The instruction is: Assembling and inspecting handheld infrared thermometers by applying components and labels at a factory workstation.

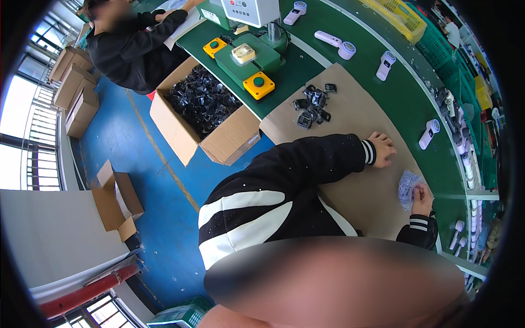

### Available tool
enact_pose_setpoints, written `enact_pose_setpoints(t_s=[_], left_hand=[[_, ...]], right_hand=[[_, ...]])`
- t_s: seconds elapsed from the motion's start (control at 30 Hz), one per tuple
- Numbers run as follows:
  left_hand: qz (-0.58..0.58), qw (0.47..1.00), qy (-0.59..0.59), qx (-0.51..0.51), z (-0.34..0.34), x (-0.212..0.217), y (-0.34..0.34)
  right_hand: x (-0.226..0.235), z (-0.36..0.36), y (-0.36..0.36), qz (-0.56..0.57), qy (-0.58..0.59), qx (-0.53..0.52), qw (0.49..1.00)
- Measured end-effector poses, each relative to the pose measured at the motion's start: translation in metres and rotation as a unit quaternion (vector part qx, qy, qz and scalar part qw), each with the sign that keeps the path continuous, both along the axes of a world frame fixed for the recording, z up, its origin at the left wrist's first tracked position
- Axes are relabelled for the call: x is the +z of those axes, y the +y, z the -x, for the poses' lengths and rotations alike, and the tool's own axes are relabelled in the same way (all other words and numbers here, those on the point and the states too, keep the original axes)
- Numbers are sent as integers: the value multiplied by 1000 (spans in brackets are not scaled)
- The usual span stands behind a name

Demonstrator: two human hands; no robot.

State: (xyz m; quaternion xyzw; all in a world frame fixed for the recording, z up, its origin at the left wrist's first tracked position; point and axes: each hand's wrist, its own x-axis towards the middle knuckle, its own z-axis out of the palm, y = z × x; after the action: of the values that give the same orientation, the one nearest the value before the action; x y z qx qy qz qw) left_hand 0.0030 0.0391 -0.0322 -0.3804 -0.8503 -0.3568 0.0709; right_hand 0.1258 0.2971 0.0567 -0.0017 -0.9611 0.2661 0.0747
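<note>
My left hand (382,149) lies on a brown cardboard sheet (355,104) over the table, fingers stretched out and holding nothing that I can see. Farther right, my right hand (421,200) is closed on the edge of a clear plastic bag (407,189) filled with small pale lilac pieces. The bag rests at the sheet's right edge. Beyond my left hand, a loose pile of small black plastic parts (313,107) sits on the far part of the sheet.
A green bench press (246,63) with two yellow button boxes stands at the far left of the table. Beside it on the blue floor, an open carton (225,141) holds many black parts. Lilac-white handheld devices (430,134) lie along the green belt. Another person (136,49) works at far left.
</note>
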Motion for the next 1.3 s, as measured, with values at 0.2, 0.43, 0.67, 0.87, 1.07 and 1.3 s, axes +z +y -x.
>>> enact_pose_setpoints(t_s=[0.2, 0.43, 0.67, 0.87, 1.07, 1.3], left_hand=[[2, 1000, 3, 6, 2, 3, -5], [20, 996, -84, -20, 12, 21, -12], [-195, 960, -193, 57, 49, 20, -36], [-69, 995, -64, 38, 113, 66, -47], [163, 974, 85, 136, 277, 38, -159], [381, 908, 7, 172, 338, 19, -159]], right_hand=[[45, -2, -34, 83, 176, 29, 981], [37, 19, -190, 385, 108, 64, 915], [-6, 30, -229, 499, 44, 106, 859], [-46, 42, -189, 553, -33, -10, 833], [-72, 45, -207, 495, 51, 99, 862], [-74, 39, -187, 519, 13, 104, 849]])
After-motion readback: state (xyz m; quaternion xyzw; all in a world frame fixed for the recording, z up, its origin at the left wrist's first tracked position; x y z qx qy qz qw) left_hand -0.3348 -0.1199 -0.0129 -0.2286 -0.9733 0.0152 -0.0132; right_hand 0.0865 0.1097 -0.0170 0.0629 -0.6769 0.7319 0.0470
